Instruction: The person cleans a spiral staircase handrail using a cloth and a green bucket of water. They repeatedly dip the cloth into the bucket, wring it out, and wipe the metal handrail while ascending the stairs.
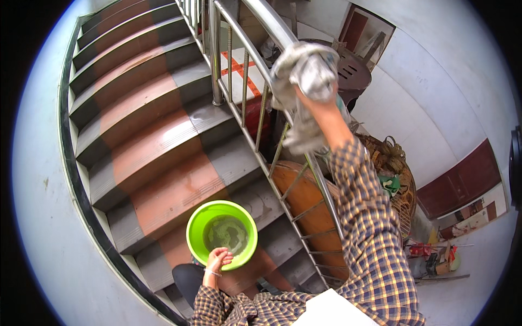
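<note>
My right hand [320,102] grips a wet grey-white cloth [314,75], bunched around the stainless steel handrail [272,20] of the staircase. The cloth is blurred, covers most of my fingers and hangs down beside the rail. Below me, a bright green plastic basin [195,240] holds cloudy water with some foam [228,234]. Over its near rim is my left hand [219,258], with fingers curled. Whether those fingers touch the rim is unclear.
Tiled stairs [163,134] rise ahead, with a wet shine on some treads. Metal balusters [244,87] line the right. Beyond them are a round wooden board [299,203], a dark plastic chair [348,73], a taped white box [240,73] and a wicker basket [401,179].
</note>
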Demonstrator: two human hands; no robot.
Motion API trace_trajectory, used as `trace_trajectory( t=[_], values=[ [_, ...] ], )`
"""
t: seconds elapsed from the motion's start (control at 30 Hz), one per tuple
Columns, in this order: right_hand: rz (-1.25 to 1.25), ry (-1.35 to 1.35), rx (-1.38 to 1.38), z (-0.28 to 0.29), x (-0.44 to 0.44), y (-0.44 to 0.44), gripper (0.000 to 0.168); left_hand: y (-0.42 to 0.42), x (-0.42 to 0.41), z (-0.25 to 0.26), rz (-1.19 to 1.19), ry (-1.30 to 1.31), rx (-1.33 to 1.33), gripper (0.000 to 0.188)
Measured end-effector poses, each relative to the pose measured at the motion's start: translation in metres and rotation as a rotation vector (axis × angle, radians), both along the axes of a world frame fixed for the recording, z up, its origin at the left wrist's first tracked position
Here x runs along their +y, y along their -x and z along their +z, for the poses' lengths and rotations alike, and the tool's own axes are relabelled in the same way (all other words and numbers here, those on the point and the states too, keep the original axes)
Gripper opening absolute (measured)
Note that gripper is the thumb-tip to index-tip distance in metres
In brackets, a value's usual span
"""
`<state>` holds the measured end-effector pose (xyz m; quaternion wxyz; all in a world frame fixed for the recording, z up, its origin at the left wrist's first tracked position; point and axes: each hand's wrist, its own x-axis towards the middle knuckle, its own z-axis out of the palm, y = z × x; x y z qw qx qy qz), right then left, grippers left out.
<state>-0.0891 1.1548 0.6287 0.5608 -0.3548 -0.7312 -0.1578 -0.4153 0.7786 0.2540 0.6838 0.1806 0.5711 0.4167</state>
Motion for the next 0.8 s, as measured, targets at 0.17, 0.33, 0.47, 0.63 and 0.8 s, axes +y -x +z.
trace_trajectory(
  t=[0.17,0.33,0.47,0.63,0.8],
  values=[
    [-0.232,0.439,-0.010,-0.156,-0.179,-0.105,0.056,-0.015,-0.010,0.012,-0.084,0.017,-0.022,0.023],
    [-0.498,0.889,0.168,-0.259,-0.378,-0.197,0.055,-0.053,-0.021,0.019,-0.192,0.009,-0.126,0.021],
    [-0.637,1.089,0.317,-0.295,-0.476,-0.227,0.054,-0.080,-0.042,0.028,-0.328,0.157,-0.065,0.022],
    [-0.635,1.143,0.461,-0.304,-0.525,-0.232,0.053,-0.096,-0.042,0.056,-0.415,0.171,-0.038,0.019],
    [-0.478,1.082,0.427,-0.293,-0.475,-0.212,0.052,-0.080,-0.037,0.069,-0.330,0.175,-0.006,0.019]
  ],
)
